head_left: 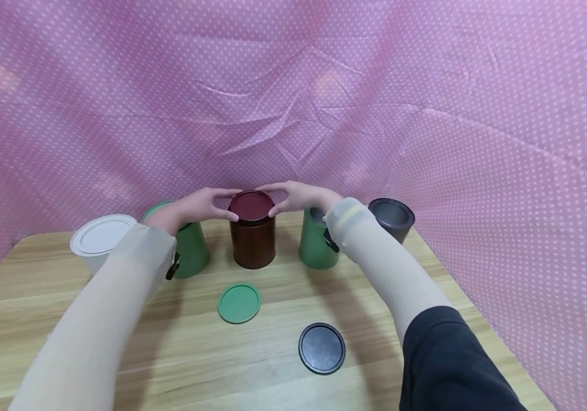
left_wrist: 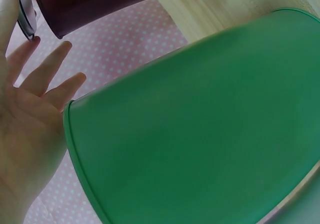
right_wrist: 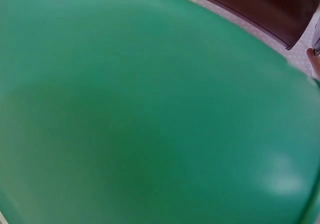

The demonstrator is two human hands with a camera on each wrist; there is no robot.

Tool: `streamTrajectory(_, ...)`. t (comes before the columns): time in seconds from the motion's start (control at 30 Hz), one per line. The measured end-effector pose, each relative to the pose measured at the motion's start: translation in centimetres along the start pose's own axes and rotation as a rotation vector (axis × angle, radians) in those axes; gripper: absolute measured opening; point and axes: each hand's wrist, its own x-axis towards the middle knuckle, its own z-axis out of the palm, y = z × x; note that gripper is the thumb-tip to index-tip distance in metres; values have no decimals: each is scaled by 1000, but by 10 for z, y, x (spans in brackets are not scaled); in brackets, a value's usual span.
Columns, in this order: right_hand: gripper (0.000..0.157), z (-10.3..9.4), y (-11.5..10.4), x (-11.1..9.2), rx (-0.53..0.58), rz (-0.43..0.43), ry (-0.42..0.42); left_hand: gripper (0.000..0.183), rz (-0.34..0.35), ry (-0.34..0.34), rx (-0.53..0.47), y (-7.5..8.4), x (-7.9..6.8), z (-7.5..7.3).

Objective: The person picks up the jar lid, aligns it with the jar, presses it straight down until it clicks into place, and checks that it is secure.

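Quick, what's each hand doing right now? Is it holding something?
Left hand: holding the left side of the dark red lid.
Right hand: holding the same lid's right side.

"How many cans?"

"Five, along the far side. One white can (head_left: 93,260) leftmost, then the left green can (head_left: 193,248), one red can (head_left: 254,245), the right green can (head_left: 319,245), and one black can (head_left: 399,233) rightmost."

"So two green, three others. Lids?"

"Three for certain: one green lid (head_left: 239,303) and one black lid (head_left: 322,349) nearer, one red lid (head_left: 252,205) farther off."

"And the white can's top?"

"Possibly a fourth; I can't tell."

"Hands?"

"Two: one left hand (head_left: 190,208), one right hand (head_left: 303,197)."

"Tables?"

"One table (head_left: 195,354)."
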Motion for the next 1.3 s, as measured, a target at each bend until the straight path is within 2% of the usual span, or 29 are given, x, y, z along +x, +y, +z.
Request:
streamTrajectory(0.47, 70, 6, 5, 1, 30, -6, -51, 72, -28, -42, -11, 2, 1, 3)
streamTrajectory(0.83, 70, 3, 4, 1, -6, -13, -88, 69, -37, -37, 13, 2, 0, 3)
streamTrajectory(1.3, 74, 0, 2, 0, 10, 50, -127, 70, -49, -59, 10, 2, 1, 3)
